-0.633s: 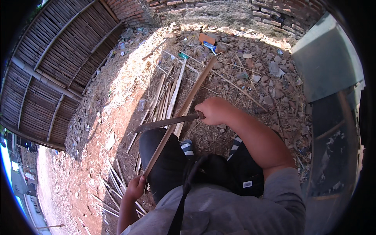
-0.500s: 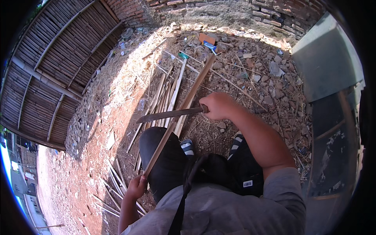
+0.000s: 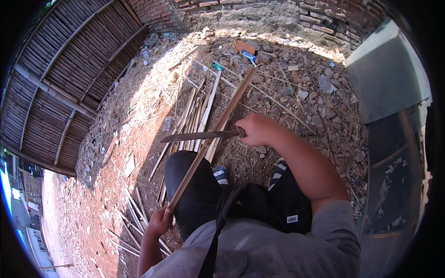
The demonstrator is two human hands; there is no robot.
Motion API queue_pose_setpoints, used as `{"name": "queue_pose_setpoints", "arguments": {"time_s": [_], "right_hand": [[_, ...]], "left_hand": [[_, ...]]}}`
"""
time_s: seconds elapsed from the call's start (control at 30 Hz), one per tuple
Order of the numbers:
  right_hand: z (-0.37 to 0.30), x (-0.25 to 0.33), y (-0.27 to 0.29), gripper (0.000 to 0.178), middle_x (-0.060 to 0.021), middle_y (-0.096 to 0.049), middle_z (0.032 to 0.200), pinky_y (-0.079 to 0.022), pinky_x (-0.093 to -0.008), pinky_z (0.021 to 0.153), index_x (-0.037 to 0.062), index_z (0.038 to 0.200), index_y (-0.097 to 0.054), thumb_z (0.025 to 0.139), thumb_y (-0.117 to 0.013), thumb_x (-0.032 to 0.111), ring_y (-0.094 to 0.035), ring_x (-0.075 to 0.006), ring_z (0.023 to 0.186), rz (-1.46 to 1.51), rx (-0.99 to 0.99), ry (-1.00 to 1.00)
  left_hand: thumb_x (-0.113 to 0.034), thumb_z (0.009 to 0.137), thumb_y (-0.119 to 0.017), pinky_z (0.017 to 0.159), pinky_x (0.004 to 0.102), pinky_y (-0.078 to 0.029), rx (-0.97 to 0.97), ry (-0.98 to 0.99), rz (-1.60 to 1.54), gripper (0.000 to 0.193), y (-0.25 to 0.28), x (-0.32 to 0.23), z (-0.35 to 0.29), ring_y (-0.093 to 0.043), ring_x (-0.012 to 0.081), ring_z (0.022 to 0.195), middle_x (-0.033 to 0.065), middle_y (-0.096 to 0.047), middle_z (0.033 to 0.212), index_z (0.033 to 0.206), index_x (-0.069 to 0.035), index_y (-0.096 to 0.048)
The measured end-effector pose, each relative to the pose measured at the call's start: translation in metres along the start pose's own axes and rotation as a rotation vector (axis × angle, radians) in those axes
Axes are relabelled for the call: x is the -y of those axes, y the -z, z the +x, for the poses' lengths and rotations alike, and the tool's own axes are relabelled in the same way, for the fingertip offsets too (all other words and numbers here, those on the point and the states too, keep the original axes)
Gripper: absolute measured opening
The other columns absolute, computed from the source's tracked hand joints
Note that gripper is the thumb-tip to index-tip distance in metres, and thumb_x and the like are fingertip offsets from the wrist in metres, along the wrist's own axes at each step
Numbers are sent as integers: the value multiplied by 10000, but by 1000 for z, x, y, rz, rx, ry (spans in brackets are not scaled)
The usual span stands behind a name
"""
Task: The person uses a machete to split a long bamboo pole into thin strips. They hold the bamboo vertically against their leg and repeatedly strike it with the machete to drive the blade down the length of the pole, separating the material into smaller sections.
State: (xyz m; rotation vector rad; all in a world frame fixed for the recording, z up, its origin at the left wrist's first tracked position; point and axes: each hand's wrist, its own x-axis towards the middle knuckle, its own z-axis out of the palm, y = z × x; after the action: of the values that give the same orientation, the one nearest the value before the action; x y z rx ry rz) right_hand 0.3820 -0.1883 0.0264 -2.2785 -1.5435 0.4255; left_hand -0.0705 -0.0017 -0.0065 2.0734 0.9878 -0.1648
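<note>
My left hand (image 3: 160,221), low at the left, is closed around the near end of a long bamboo strip (image 3: 235,98). The strip slants up and away to the right, passing over my left knee. In my right hand (image 3: 256,129) is the handle of a machete (image 3: 197,136), its dark blade pointing left. That blade lies across the bamboo strip just beyond the knee. Whether it cuts into the strip or only rests on it, I cannot tell. Several other bamboo strips (image 3: 207,107) lie on the ground beneath and to the left of the blade.
More split strips (image 3: 135,217) lie left of my left hand. Rubble and dry straw (image 3: 320,109) cover the ground ahead and to the right. A brick wall (image 3: 250,16) stands at the back, a bamboo screen (image 3: 60,83) at the left, grey-green panels (image 3: 389,69) at the right.
My right hand has dropped slightly and the machete's tip has risen a little, so the blade lies more level. The bamboo strip and my left hand have barely shifted.
</note>
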Motion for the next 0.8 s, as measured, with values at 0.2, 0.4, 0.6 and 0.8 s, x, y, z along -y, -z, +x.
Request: {"name": "queue_pose_setpoints", "arguments": {"time_s": [0.2, 0.4, 0.6, 0.8], "right_hand": [[1, 2, 6, 235, -131, -681, 767, -533, -475, 693, 107, 909, -687, 792, -759, 298, -681, -356, 781, 2, -15, 43], [-2, -35, 21, 316, -151, -699, 919, -535, -469, 790, 63, 1033, -681, 840, -727, 309, -685, -348, 902, 62, -133, -262], [-4, -26, 23, 316, -155, -701, 926, -542, -470, 809, 59, 1038, -678, 845, -718, 306, -685, -348, 910, 91, -108, -249], [0, 5, 5, 237, -132, -705, 865, -551, -483, 771, 118, 974, -693, 790, -728, 263, -692, -353, 866, -29, 86, 12]], "left_hand": [[-468, 1052, -432, 618, 395, -473, -43, -20, 63, 551, -4, 17, 2, -600, 206, 640, 109, -597, 660, 826, 11, -587], [-472, 1051, -424, 678, 428, -482, -29, -2, 105, 563, -3, 17, 7, -612, 247, 689, 151, -609, 694, 855, 28, -593], [-497, 1051, -419, 678, 413, -478, -8, 49, 61, 590, -2, 9, 3, -580, 224, 682, 143, -595, 687, 859, 32, -598], [-500, 1066, -379, 591, 358, -439, -21, 23, 36, 618, -4, 9, 2, -534, 155, 618, 39, -559, 630, 757, -11, -600]]}}
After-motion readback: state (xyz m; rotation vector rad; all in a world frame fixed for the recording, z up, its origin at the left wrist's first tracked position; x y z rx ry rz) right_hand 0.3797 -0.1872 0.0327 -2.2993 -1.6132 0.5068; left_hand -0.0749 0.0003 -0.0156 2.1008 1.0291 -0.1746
